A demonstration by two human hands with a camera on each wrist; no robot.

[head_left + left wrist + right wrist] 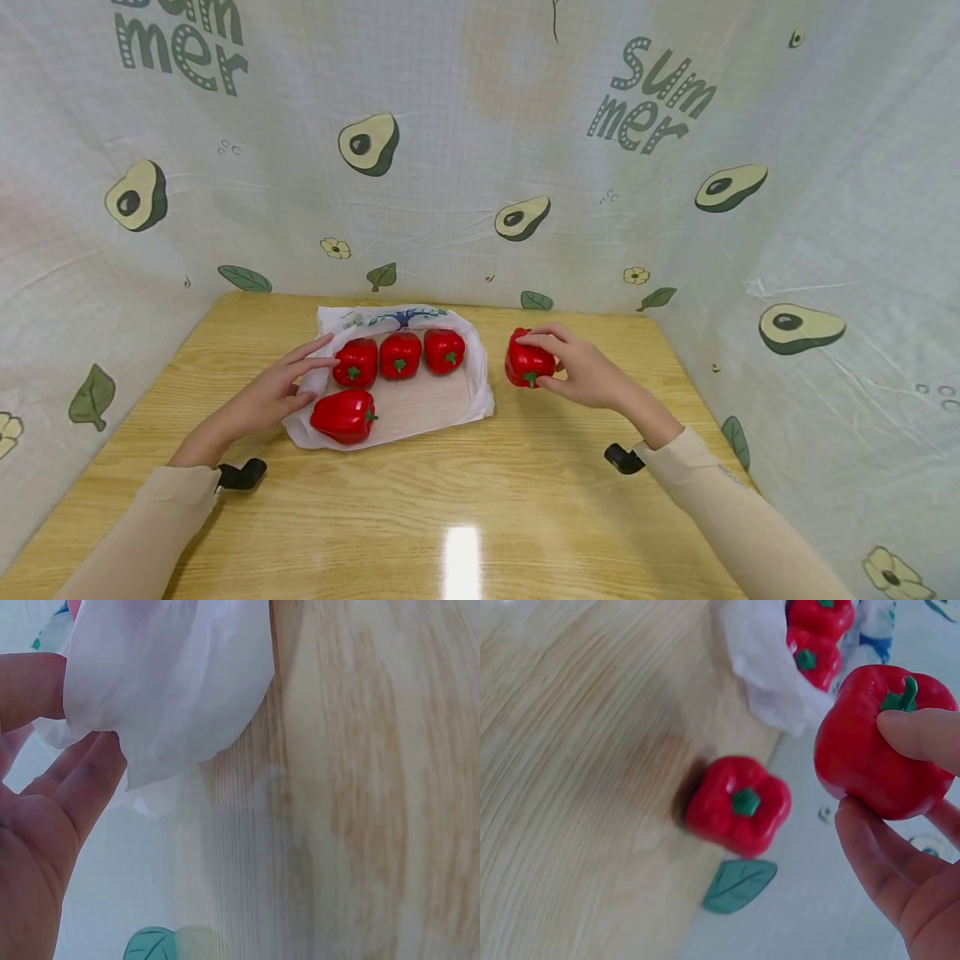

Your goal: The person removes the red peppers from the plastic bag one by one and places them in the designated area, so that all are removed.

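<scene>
Beige sleeves (142, 533) stretch forward over the surface (360, 542). The right hand (581, 371) holds 1 red pepper (528, 362), thumb beside the green stem and fingers on the opposite side; it is near the far edge of the surface, just right of a plastic-lined tray (482, 404). A loose pepper (739, 806) sits by that far edge, mostly hidden behind the held pepper in the head view. The tray has 4 peppers in it: 3 in a row along its far side, 1 at its near-left corner. The left hand (273, 400) has its fingers spread wide at the tray's left rim, touching the white plastic.

The glossy skin looks slippery, so the thumb should probably press the body, not the stem. Keeping the held pepper well up would spare the loose pepper a nudge. The left hand had best steady the rim lightly, since thin plastic may drag.
</scene>
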